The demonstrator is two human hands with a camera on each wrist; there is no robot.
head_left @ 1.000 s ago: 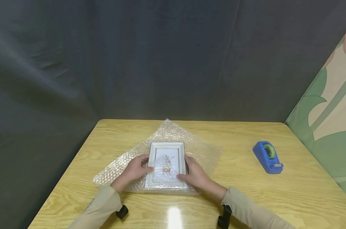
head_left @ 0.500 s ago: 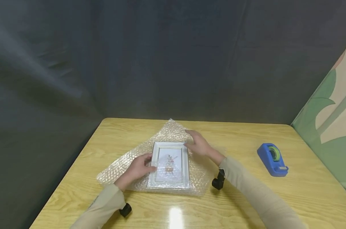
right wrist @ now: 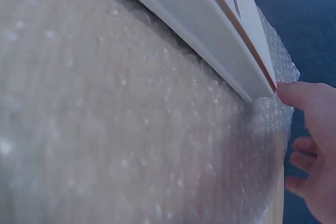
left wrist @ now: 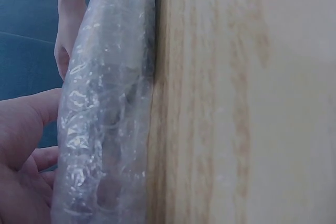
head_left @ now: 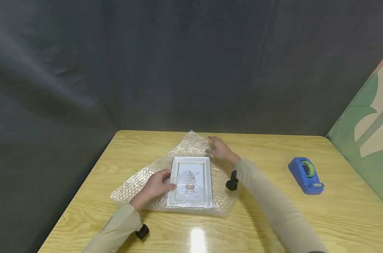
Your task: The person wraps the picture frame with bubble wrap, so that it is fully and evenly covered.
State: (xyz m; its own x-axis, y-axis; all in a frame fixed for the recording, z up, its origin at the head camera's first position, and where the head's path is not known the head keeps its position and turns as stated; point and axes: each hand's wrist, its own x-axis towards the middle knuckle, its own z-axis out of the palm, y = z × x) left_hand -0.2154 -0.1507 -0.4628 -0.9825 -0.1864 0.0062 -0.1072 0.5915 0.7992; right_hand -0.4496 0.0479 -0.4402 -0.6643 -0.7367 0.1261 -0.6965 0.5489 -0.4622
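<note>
A white picture frame (head_left: pixel 174 175) with a flower print lies face up on a sheet of bubble wrap (head_left: pixel 137 182). My left hand (head_left: pixel 154 184) grips the frame's left side, thumb on its front and fingers at the edge. Past the frame's top right corner, my right hand (head_left: pixel 219 148) reaches over the wrap with fingers loosely extended and holds nothing. The right wrist view has the white frame (right wrist: pixel 194 30) side-on, with the thumb of my right hand (right wrist: pixel 320 129) near its corner. Bubble wrap (left wrist: pixel 105 103) fills the left wrist view beside my left hand (left wrist: pixel 23 145).
A blue tape dispenser (head_left: pixel 306 177) with a green-yellow roll stands at the right on the wooden table (head_left: pixel 257 225). Dark cloth (head_left: pixel 191 70) hangs behind the table, and a leaf-patterned fabric (head_left: pixel 368 140) is at the far right.
My right hand has let go of the frame's right side and moved up, away from me, over the bubble wrap's right part. The left hand keeps its grip on the picture frame.
</note>
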